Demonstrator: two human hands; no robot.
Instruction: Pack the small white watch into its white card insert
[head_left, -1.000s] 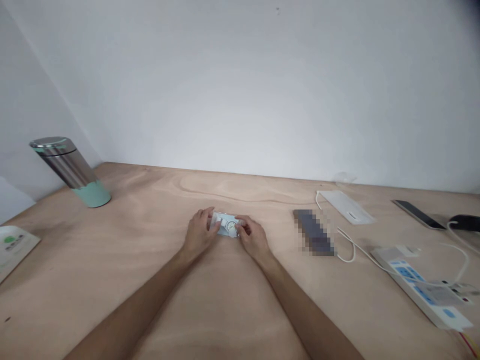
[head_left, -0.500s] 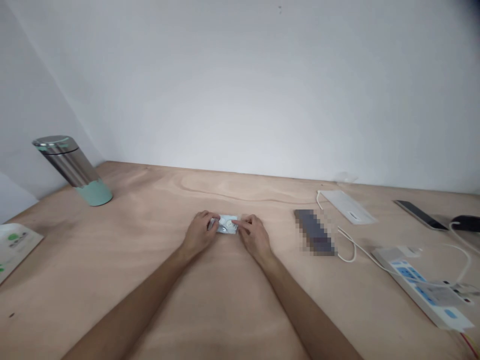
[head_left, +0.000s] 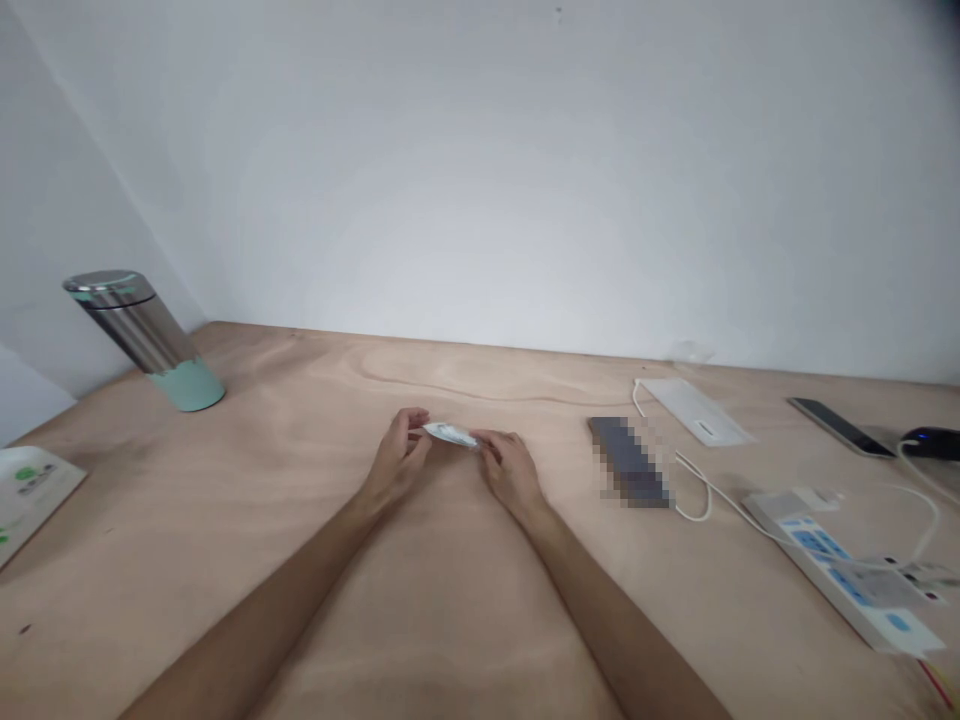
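A small, pale, shiny packet [head_left: 451, 435] is tilted just above the wooden tabletop, its face seen nearly edge-on. My right hand [head_left: 511, 468] pinches its right end between thumb and forefinger, the other fingers curled behind. At the opposite end is my left hand [head_left: 394, 458], its thumb and fingers parted around the packet's tip. Whether the left fingertips touch it I cannot tell. The packet's contents and its underside are hidden.
A steel and mint-green bottle [head_left: 150, 335] stands at the left, above a printed card [head_left: 37, 490]. To the right lie a blurred-out dark device [head_left: 628, 462], a white rectangular item [head_left: 697, 412], a phone [head_left: 840, 428], white cables and a power strip [head_left: 844, 570].
The packet, earlier flatter with its face up between both hands, is now lifted and tipped. My left fingers have risen and spread apart; the right hand keeps its end.
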